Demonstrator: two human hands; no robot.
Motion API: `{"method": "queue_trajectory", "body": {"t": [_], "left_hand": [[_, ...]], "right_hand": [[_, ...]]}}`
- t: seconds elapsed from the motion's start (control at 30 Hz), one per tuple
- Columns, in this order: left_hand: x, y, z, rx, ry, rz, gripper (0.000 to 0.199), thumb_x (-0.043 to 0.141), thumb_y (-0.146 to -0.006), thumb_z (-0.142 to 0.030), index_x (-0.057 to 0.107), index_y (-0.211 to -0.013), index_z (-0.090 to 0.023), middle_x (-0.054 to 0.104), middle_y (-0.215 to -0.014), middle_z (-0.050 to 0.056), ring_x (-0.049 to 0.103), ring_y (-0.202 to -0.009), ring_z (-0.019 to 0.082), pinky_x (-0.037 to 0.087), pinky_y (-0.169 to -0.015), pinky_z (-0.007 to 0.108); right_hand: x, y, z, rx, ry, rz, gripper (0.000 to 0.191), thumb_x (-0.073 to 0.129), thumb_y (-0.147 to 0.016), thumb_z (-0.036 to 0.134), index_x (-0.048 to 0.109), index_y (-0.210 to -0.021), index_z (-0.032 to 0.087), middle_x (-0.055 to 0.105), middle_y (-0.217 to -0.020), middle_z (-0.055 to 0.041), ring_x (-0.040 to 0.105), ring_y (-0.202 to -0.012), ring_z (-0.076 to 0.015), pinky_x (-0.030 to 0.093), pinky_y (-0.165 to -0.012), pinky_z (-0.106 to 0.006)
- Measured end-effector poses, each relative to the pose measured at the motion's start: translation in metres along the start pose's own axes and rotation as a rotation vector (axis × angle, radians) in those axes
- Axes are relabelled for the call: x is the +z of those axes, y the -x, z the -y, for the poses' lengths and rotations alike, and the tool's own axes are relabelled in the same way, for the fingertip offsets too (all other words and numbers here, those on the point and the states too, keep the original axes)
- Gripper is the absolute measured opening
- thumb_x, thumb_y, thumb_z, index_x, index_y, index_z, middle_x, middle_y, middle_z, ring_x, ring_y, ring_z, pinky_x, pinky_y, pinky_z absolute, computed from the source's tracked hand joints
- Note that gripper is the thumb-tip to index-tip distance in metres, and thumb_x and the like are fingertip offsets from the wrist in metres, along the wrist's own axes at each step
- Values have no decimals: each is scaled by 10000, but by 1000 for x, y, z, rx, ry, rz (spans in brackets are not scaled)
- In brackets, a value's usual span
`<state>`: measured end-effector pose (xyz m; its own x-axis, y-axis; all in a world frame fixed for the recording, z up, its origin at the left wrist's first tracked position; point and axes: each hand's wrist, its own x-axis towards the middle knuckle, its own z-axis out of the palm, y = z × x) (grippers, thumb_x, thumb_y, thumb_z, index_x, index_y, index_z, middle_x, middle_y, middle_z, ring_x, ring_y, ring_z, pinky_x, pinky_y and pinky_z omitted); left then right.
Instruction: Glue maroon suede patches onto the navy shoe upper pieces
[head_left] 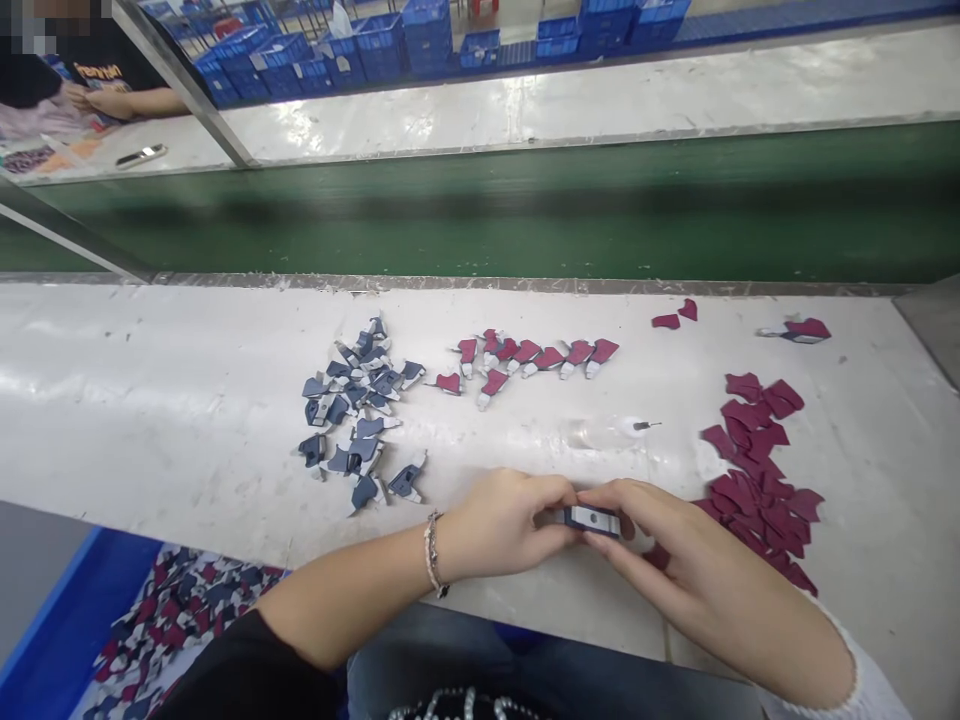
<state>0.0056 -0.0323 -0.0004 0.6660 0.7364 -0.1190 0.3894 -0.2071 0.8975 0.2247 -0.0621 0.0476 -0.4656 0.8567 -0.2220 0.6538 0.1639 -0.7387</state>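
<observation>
hands (pixel 499 525) (pixel 682 565) on navy piece (pixel 592 520), white workbench (pixel 187 400), green belt (pixel 480 215), blue crates (pixel 375 50)

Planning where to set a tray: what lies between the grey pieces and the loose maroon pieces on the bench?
In the head view, a row of maroon-and-white pieces and a small dark pin-like bit.

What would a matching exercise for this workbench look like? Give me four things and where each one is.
Things:
1. Dark blue piece
2. Loose maroon pieces
3. Maroon-and-white pieces
4. Blue crates

Places:
A. Beyond the green belt
B. Between the left hand and right hand
C. In a line mid-bench
D. Heaped on the right of the white bench

Pairs: 1-B, 2-D, 3-C, 4-A
</observation>
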Motion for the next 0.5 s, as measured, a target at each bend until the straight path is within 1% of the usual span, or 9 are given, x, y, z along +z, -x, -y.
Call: {"method": "queue_trajectory", "body": {"t": [0.1,0.23,0.27,0.4,0.5], "left_hand": [[0,1,-3,17,20,-23,66,641,-851,-248,611,-838,-190,584,-667,-34,535,-609,110,388,-605,212],[-1,0,-6,13,22,-50,110,632,-840,-261,567,-787,-189,544,-640,-42,502,-586,103,364,-588,212],[-2,0,-7,8,29,-46,117,636,-841,-267,566,-789,-190,557,-652,-39,515,-596,105,373,-595,213],[-3,0,-6,5,71,21,146,660,-848,-310,580,-826,-189,654,-744,-12,605,-668,131,434,-639,229],[-2,0,-3,13,15,29,168,651,-862,-331,569,-828,-188,664,-738,-5,619,-660,142,435,-627,237]], "right_hand": [[2,-2,5,-29,17,5,344,428,-1057,446,686,-1206,276,738,-1095,-57,699,-989,-203,583,-806,-337],[4,-5,6,-20,7,7,344,388,-1068,445,669,-1162,271,719,-1118,-54,670,-1066,-213,553,-896,-360],[5,-6,5,-9,6,5,335,391,-1066,447,662,-1140,266,718,-1107,-54,670,-1052,-215,550,-888,-363],[6,-6,6,35,16,19,290,435,-1044,441,632,-970,242,704,-956,-46,661,-884,-215,526,-758,-357],[7,-8,8,57,12,31,316,431,-1041,438,617,-883,238,686,-914,-52,636,-875,-227,505,-757,-373]]}}
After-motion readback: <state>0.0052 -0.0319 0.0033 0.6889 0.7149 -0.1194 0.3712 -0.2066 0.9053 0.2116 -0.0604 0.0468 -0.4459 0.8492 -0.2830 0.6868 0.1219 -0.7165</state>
